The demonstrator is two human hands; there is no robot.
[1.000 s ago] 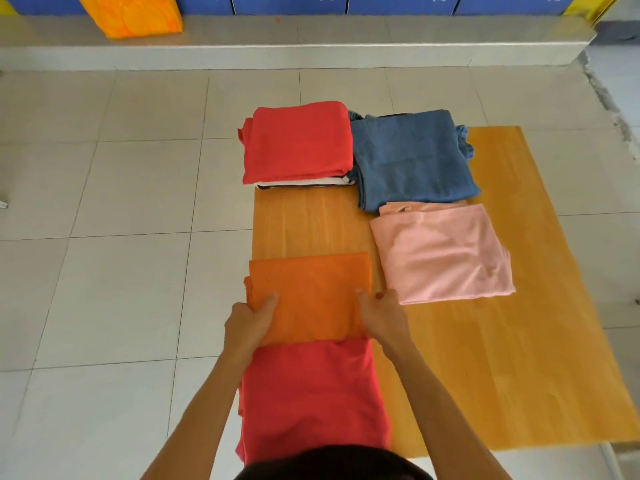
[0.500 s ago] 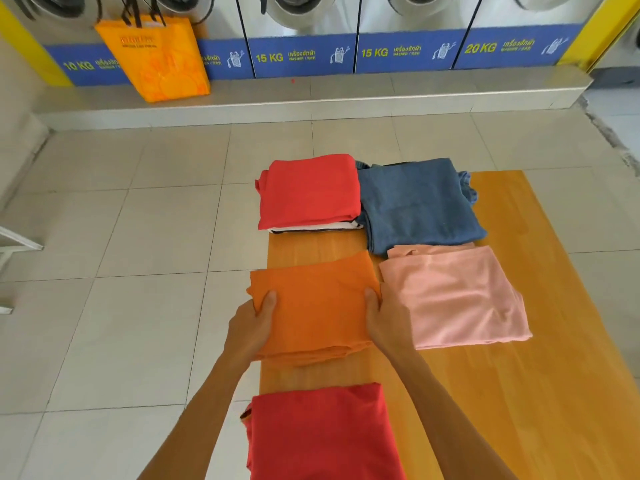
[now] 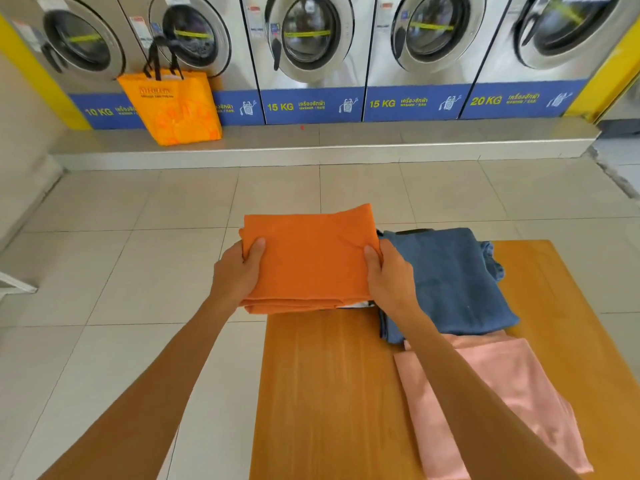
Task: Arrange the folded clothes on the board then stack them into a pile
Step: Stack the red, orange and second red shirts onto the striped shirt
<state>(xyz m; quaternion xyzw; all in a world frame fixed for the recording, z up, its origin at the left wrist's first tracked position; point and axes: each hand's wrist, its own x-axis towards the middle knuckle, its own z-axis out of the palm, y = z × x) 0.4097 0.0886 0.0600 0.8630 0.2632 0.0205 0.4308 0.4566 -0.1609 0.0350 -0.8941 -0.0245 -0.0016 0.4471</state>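
Note:
Both my hands hold a folded orange cloth (image 3: pixel 311 258) by its sides over the far left corner of the wooden board (image 3: pixel 325 382). My left hand (image 3: pixel 239 268) grips its left edge and my right hand (image 3: pixel 388 278) its right edge. The orange cloth covers the spot where the red pile stood; only a sliver of white and dark fabric (image 3: pixel 358 305) shows under its near right corner. A folded blue cloth (image 3: pixel 450 278) lies just to the right. A folded pink cloth (image 3: pixel 512 393) lies nearer me, partly behind my right forearm.
The board rests on a tiled floor (image 3: pixel 138 271). A row of washing machines (image 3: pixel 308 39) stands on a raised step (image 3: pixel 311 147) at the back, with an orange tote bag (image 3: pixel 173 109) on the step at the left.
My hands have lifted the orange cloth from the near left of the board and carried it away from me, over the red pile. The near red cloth has dropped out of view.

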